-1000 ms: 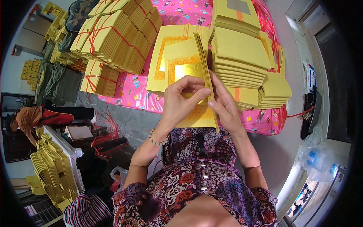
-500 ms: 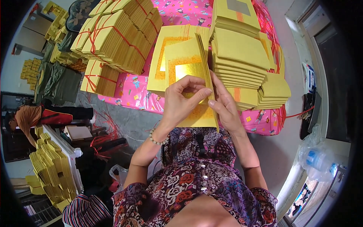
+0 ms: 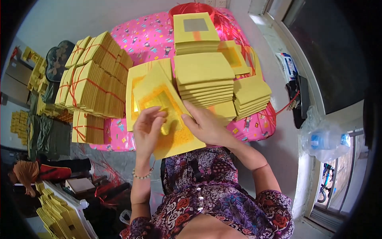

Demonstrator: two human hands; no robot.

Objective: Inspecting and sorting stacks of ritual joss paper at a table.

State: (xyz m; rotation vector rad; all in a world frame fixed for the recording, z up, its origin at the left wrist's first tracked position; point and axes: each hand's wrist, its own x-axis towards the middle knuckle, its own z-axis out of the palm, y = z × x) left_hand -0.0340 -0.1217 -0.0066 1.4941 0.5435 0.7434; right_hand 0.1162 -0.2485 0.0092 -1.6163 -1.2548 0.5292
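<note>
My right hand (image 3: 209,124) grips the right edge of a yellow joss paper sheaf (image 3: 179,137), its thumb on top and fingers at the edge. The sheaf's top sheet bears an orange border around a shiny gold square. Over its left part hovers my left hand (image 3: 147,133), fingers loosely curled and apart, with nothing visible in them. Behind the sheaf lies another joss paper pile (image 3: 163,67) with the same printed frame. To the right of it stands a tall stack of folded yellow paper (image 3: 205,67), close to my right hand.
A pink patterned cloth (image 3: 149,36) covers the table. Red-tied yellow bundles (image 3: 93,83) stand at the left. A red basin (image 3: 191,8) and red string are at the back. At lower left, a person (image 3: 30,175) bends near more yellow bundles (image 3: 59,213).
The view has shifted, moving the table leftward in the picture. The sheaf, earlier seen nearly edge-on at its right side, now lies flatter and tilted. My left hand has drawn away from that edge.
</note>
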